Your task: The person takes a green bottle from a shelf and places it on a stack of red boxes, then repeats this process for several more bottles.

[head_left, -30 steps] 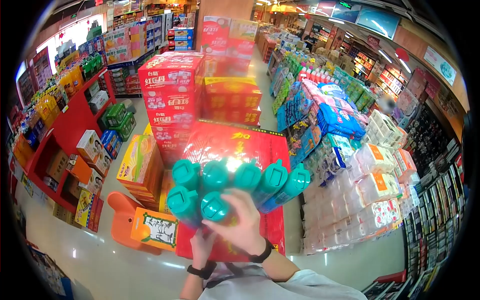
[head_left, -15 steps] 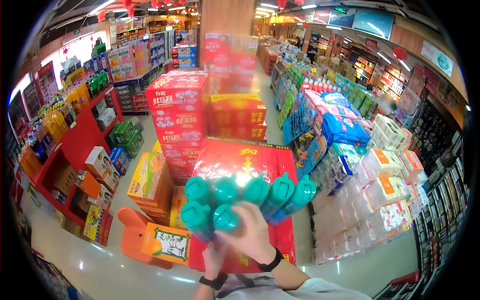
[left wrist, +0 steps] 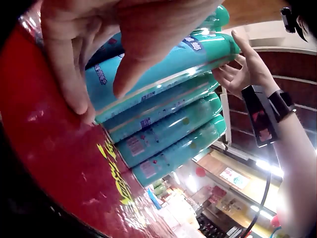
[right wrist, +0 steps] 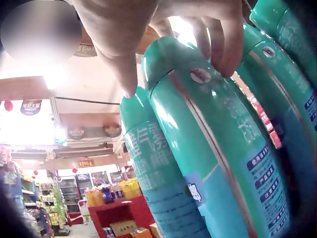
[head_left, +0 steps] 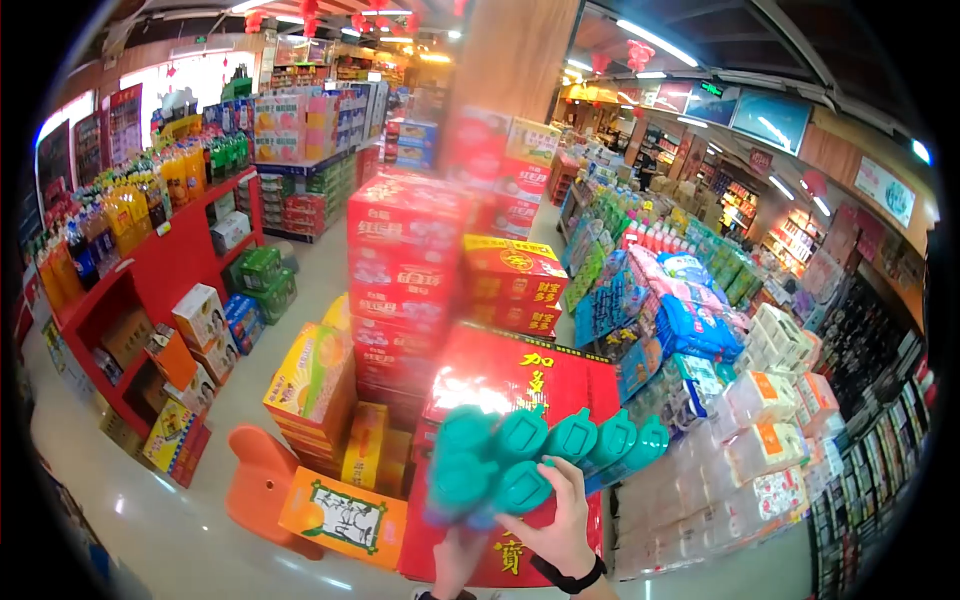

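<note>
Several teal-capped blue spray cans stand in two rows on a red carton. My right hand holds the cap of the front-row can at the right end, thumb on the near side and fingers on the far side. Lower down, my left hand grips a can near its base, partly hidden under the caps in the head view. The left wrist view shows the left thumb across the can's body and its fingertips close to the carton top. Neighbouring cans stand close beside the held one.
Stacked red boxes and a yellow-topped stack rise behind the carton. At left are yellow cartons, an orange box and an orange plastic seat. Wrapped paper packs stand close on the right.
The head view has swung left and up, so the carton and cans sit further right and lower. Both hands stay at the front cans; the right fingers show more at the cap's right side.
</note>
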`<action>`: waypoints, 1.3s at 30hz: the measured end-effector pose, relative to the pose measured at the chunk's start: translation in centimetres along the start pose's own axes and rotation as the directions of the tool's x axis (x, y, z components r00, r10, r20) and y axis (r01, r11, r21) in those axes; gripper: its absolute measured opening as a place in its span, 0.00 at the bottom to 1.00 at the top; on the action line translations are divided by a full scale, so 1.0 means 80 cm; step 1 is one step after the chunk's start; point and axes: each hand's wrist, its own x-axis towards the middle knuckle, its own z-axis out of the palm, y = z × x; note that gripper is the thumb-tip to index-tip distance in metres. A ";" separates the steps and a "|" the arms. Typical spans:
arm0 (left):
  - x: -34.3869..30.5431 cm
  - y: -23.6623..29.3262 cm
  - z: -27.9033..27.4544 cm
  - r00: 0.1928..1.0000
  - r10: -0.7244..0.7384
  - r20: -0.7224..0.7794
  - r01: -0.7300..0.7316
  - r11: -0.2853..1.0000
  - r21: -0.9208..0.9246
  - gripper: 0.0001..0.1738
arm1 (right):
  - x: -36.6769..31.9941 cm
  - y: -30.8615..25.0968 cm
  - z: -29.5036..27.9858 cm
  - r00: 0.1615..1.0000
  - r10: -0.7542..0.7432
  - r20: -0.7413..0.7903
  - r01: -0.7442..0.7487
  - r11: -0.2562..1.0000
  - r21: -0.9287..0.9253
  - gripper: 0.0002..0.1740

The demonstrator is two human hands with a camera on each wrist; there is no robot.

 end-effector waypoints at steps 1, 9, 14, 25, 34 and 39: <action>-0.004 0.000 0.001 0.999 -0.019 0.032 0.019 1.000 -0.008 0.26 | -0.003 -0.003 0.000 1.000 -0.002 0.010 0.003 0.999 -0.040 0.43; -0.015 0.021 -0.017 0.999 -0.017 0.033 0.021 0.992 -0.125 0.25 | -0.032 -0.026 0.003 0.992 0.123 -0.034 -0.127 0.981 -0.146 0.51; -0.047 -0.001 -0.019 0.996 0.084 0.018 -0.082 0.994 -0.078 0.17 | -0.074 -0.055 -0.058 0.992 0.085 -0.088 -0.099 0.980 -0.174 0.39; -0.185 0.064 0.028 0.985 0.082 0.149 -0.068 0.993 -0.097 0.21 | -0.315 -0.060 -0.303 0.876 0.256 -0.409 -0.322 0.941 -0.100 0.10; -0.421 0.175 0.193 0.681 0.103 0.725 0.157 0.947 -0.281 0.25 | -0.584 -0.123 -0.531 0.454 0.225 -0.862 -0.544 0.836 -0.069 0.14; -0.533 0.206 0.314 0.419 0.164 0.893 0.060 0.976 -0.208 0.25 | -0.729 -0.183 -0.602 0.242 0.104 -0.965 -0.726 0.679 -0.109 0.20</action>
